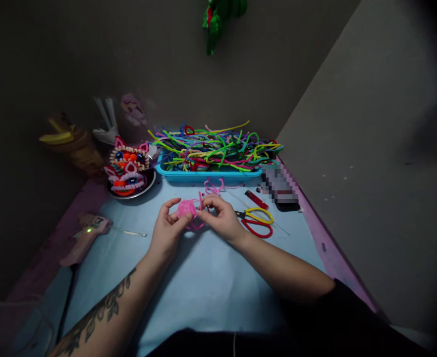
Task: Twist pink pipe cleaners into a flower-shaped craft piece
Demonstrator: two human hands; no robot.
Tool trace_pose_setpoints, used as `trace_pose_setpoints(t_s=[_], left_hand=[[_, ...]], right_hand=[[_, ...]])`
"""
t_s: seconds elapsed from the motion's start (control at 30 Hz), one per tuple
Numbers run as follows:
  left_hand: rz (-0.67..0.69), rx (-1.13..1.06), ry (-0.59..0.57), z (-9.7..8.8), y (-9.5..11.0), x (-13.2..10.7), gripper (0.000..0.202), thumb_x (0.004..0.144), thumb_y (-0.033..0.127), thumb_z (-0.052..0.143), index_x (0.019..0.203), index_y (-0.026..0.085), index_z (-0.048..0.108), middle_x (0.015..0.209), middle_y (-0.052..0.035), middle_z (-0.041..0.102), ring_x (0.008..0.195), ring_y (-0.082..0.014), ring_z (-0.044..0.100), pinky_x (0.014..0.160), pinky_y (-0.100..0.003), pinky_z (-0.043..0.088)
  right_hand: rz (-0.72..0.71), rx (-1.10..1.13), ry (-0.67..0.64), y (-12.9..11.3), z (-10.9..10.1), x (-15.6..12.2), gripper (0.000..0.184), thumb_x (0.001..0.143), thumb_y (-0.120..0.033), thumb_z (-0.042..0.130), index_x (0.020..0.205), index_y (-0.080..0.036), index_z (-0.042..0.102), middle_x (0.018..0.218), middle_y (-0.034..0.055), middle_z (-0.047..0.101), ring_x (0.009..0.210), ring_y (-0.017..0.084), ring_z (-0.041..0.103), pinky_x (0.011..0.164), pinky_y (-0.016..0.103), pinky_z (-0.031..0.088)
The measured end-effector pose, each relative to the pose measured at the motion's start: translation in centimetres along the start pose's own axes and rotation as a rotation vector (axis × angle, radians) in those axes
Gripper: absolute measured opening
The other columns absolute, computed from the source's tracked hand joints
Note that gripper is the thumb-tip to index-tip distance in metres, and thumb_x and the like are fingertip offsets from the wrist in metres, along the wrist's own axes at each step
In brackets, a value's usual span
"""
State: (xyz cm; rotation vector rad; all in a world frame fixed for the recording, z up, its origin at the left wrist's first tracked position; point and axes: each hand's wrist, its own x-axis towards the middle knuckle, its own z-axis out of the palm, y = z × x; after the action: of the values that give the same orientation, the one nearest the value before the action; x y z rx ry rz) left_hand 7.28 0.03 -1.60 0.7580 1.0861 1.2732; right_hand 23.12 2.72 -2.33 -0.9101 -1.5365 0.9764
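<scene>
Between my hands, above the blue table cover, is a pink pipe-cleaner piece, rounded and coiled, with loops hanging below it. My left hand grips its left side between thumb and fingers. On the other side, my right hand pinches a pink pipe cleaner that stands up from the piece; its fingertips are partly hidden. Loose pink pipe cleaners lie curled just behind the hands. Scissors with one yellow and one red handle rest right of my right hand.
A blue tray heaped with colourful pipe cleaners stands at the back. A metal bowl holds finished pipe-cleaner faces. A pink glue gun with a lit green light lies left, its cord trailing forward. A red cutter and a phone lie right.
</scene>
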Motion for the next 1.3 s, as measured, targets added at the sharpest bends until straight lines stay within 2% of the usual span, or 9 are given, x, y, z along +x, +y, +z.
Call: trace_pose_setpoints(t_s=[0.13, 0.33, 0.5, 0.73, 0.87, 1.03, 1.2, 1.3], left_hand=[[0.045, 0.085, -0.011, 0.3, 0.2, -0.4, 0.066, 0.062, 0.033, 0.086, 0.114, 0.02, 0.047, 0.068, 0.0021, 0.074, 0.054, -0.0136, 0.065, 0.058, -0.024, 0.048], [0.1, 0.134, -0.067, 0.4, 0.0, -0.8, 0.06, 0.065, 0.032, 0.085, 0.111, 0.022, 0.048, 0.068, 0.0033, 0.073, 0.055, -0.0131, 0.064, 0.057, -0.024, 0.047], [0.117, 0.078, -0.045, 0.2, -0.1, -0.4, 0.06, 0.066, 0.035, 0.085, 0.113, 0.023, 0.051, 0.078, 0.0007, 0.075, 0.065, -0.0147, 0.068, 0.066, -0.027, 0.051], [0.143, 0.058, -0.115, 0.0, 0.0, -0.1, 0.065, 0.063, 0.032, 0.088, 0.115, 0.024, 0.049, 0.086, -0.0009, 0.076, 0.07, -0.015, 0.068, 0.069, -0.028, 0.051], [0.208, 0.112, -0.096, 0.0, -0.1, 0.0, 0.061, 0.066, 0.028, 0.086, 0.114, 0.024, 0.049, 0.08, 0.0008, 0.075, 0.07, -0.0143, 0.067, 0.069, -0.027, 0.051], [0.212, 0.132, -0.105, 0.0, 0.0, -0.1, 0.058, 0.065, 0.028, 0.086, 0.11, 0.024, 0.05, 0.076, 0.0013, 0.074, 0.068, -0.0151, 0.067, 0.068, -0.028, 0.052], [0.213, 0.083, -0.092, 0.0, 0.2, -0.1, 0.06, 0.066, 0.03, 0.086, 0.114, 0.024, 0.051, 0.085, -0.0005, 0.075, 0.073, -0.0157, 0.069, 0.071, -0.029, 0.053], [0.187, 0.085, -0.08, 0.0, 0.4, -0.1, 0.06, 0.066, 0.032, 0.086, 0.114, 0.023, 0.051, 0.081, 0.0, 0.075, 0.069, -0.0155, 0.069, 0.069, -0.029, 0.053]], right_hand=[[0.004, 0.008, 0.0, -0.1, -0.1, -0.1, 0.018, 0.077, -0.031, 0.07, 0.067, -0.023, 0.058, 0.083, 0.0016, 0.056, 0.086, 0.019, 0.055, 0.089, 0.036, 0.044], [0.166, 0.061, 0.033, 0.2, 0.4, -0.1, 0.029, 0.076, -0.042, 0.072, 0.063, -0.022, 0.056, 0.087, 0.0019, 0.053, 0.088, 0.02, 0.053, 0.086, 0.035, 0.044], [0.233, 0.028, 0.062, 0.4, 0.4, -0.1, 0.022, 0.076, -0.043, 0.071, 0.071, -0.022, 0.063, 0.1, 0.0045, 0.055, 0.101, 0.022, 0.055, 0.089, 0.036, 0.043], [0.251, 0.051, 0.019, 0.3, 0.2, -0.1, 0.024, 0.079, -0.039, 0.068, 0.067, -0.021, 0.059, 0.115, 0.0075, 0.052, 0.118, 0.024, 0.052, 0.107, 0.04, 0.035], [0.264, 0.097, 0.012, 0.7, 0.5, -0.1, 0.029, 0.082, -0.044, 0.065, 0.067, -0.021, 0.056, 0.123, 0.0086, 0.052, 0.126, 0.024, 0.048, 0.112, 0.04, 0.03], [0.312, 0.168, -0.023, 1.1, 0.8, -0.2, 0.032, 0.083, -0.047, 0.063, 0.067, -0.02, 0.057, 0.13, 0.0097, 0.05, 0.129, 0.024, 0.047, 0.114, 0.042, 0.03], [0.282, 0.077, 0.003, 0.7, 0.6, -0.2, 0.024, 0.078, -0.04, 0.07, 0.066, -0.021, 0.06, 0.13, 0.0089, 0.051, 0.131, 0.025, 0.045, 0.116, 0.042, 0.028], [0.262, 0.039, 0.007, 0.5, 0.4, -0.2, 0.02, 0.077, -0.036, 0.072, 0.068, -0.022, 0.062, 0.126, 0.0081, 0.053, 0.129, 0.025, 0.047, 0.114, 0.042, 0.03]])
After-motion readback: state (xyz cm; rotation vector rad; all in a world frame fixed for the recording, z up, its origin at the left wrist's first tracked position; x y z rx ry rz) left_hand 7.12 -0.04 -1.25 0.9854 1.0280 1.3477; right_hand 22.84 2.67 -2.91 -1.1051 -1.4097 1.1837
